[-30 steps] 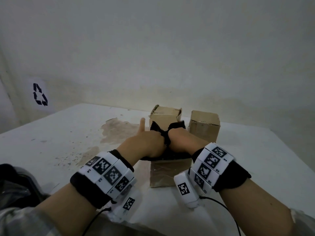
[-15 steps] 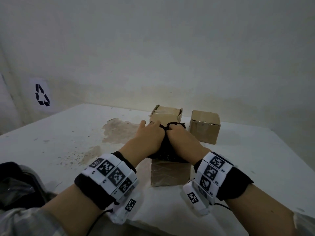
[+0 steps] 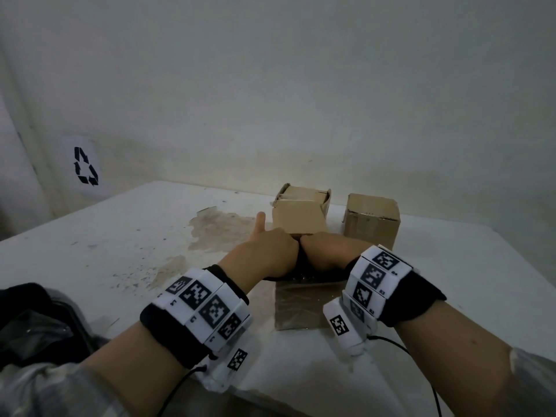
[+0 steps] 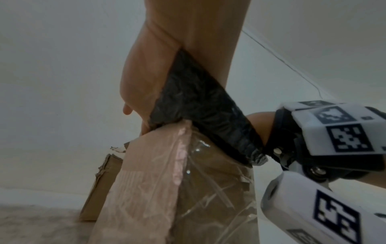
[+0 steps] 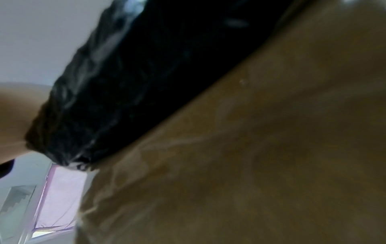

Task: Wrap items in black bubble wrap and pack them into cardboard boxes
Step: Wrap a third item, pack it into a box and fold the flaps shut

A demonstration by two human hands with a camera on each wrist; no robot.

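Observation:
A bundle in black bubble wrap (image 3: pixel 304 274) sits in the mouth of a taped cardboard box (image 3: pixel 301 310) at the near middle of the white table (image 3: pixel 105 251). My left hand (image 3: pixel 267 251) and right hand (image 3: pixel 326 251) lie knuckle to knuckle on top of it, fingers curled down over its far side. One left finger (image 3: pixel 260 221) sticks up. In the left wrist view my palm (image 4: pixel 146 74) presses the bundle (image 4: pixel 200 102) against the box rim (image 4: pixel 146 189). The right wrist view shows only the bundle (image 5: pixel 146 74) and the box wall (image 5: pixel 250 156). The wrapped item itself is hidden.
Right behind my hands stand a cardboard box with loose flaps (image 3: pixel 301 218) and, to its right, a closed box (image 3: pixel 371 221). A brown stain (image 3: pixel 219 230) marks the table to the left. Dark bagged material (image 3: pixel 30 320) lies at the near left edge.
Both hands have pushed down and forward. The black wrap's gathered top, which stuck up between my hands, is now covered, and the bundle sits lower in the box.

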